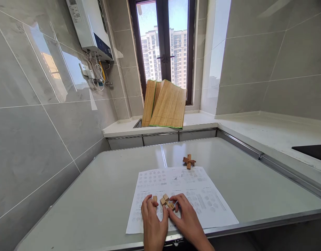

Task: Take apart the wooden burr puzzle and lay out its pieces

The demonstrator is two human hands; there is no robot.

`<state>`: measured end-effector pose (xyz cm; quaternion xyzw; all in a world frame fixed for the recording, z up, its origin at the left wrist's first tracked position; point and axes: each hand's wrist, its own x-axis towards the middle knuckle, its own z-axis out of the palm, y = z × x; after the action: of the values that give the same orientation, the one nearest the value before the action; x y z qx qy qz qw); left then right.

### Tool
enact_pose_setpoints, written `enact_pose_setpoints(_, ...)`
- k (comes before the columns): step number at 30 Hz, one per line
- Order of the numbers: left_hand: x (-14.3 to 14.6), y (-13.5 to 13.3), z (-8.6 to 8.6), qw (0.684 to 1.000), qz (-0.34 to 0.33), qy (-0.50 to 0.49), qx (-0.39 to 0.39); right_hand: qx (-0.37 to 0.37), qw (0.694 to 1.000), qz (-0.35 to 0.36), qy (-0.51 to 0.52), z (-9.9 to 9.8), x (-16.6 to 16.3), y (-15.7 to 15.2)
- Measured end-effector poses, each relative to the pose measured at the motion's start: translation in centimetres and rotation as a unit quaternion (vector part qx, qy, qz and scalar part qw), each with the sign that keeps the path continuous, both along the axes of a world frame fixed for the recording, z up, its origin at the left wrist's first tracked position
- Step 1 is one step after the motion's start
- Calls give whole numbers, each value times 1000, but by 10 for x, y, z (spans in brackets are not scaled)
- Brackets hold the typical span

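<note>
Over a printed sheet, small pale wooden blocks lie between my two hands. My left hand [154,223] has its fingers curved, with the thumb apart from them. Its fingertips are beside a single wooden block [155,198], and its thumb tip comes near the middle cluster of wooden blocks [164,199]. My right hand [186,216] is closed, with thumb and fingers round a wooden block [171,206] at the cluster's lower right. Fingers partly cover the blocks, so how they join cannot be made out. The printed paper sheet [212,212] shows rows of small diagrams.
A brown wooden cross-shaped puzzle [189,161] rests just beyond the sheet's far edge. Everything stands on a pale folding table [98,202] with a centre seam. Behind it are a white counter [202,118] and a folded bamboo mat [168,104] leaning by the window.
</note>
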<state>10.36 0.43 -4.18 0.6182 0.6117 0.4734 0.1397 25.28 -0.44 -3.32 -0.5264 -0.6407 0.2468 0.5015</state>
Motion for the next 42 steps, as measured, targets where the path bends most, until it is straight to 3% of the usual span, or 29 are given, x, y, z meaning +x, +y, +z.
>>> enact_pose_setpoints(4,-3,-3,6,997,-36,-36,-52,-8,1000,14,2,-2,0,1)
enact_pose_setpoints(9,-6,-4,9,996,-34,-32,-81,-28,999,45,2,1,1,1)
enact_pose_setpoints(15,-10,-1,3,996,-77,-1,-53,-38,997,64,20,0,3,4)
enact_pose_setpoints(18,-17,4,6,990,-114,25,-74,-51,996,64,36,0,3,5)
enact_pose_setpoints(21,-25,10,18,979,-163,66,-99,-60,995,57,53,0,3,6)
enact_pose_setpoints(25,-30,19,43,956,-263,106,-75,-48,995,45,72,-4,3,9)
enact_pose_setpoints(28,-28,26,54,941,-302,140,-61,-35,995,40,88,-10,0,11)
enact_pose_setpoints(34,-30,43,52,936,-295,192,-29,-23,994,-16,107,-18,-9,14)
enact_pose_setpoints(42,-64,86,46,948,-224,226,-18,-60,992,-24,106,-20,-9,17)
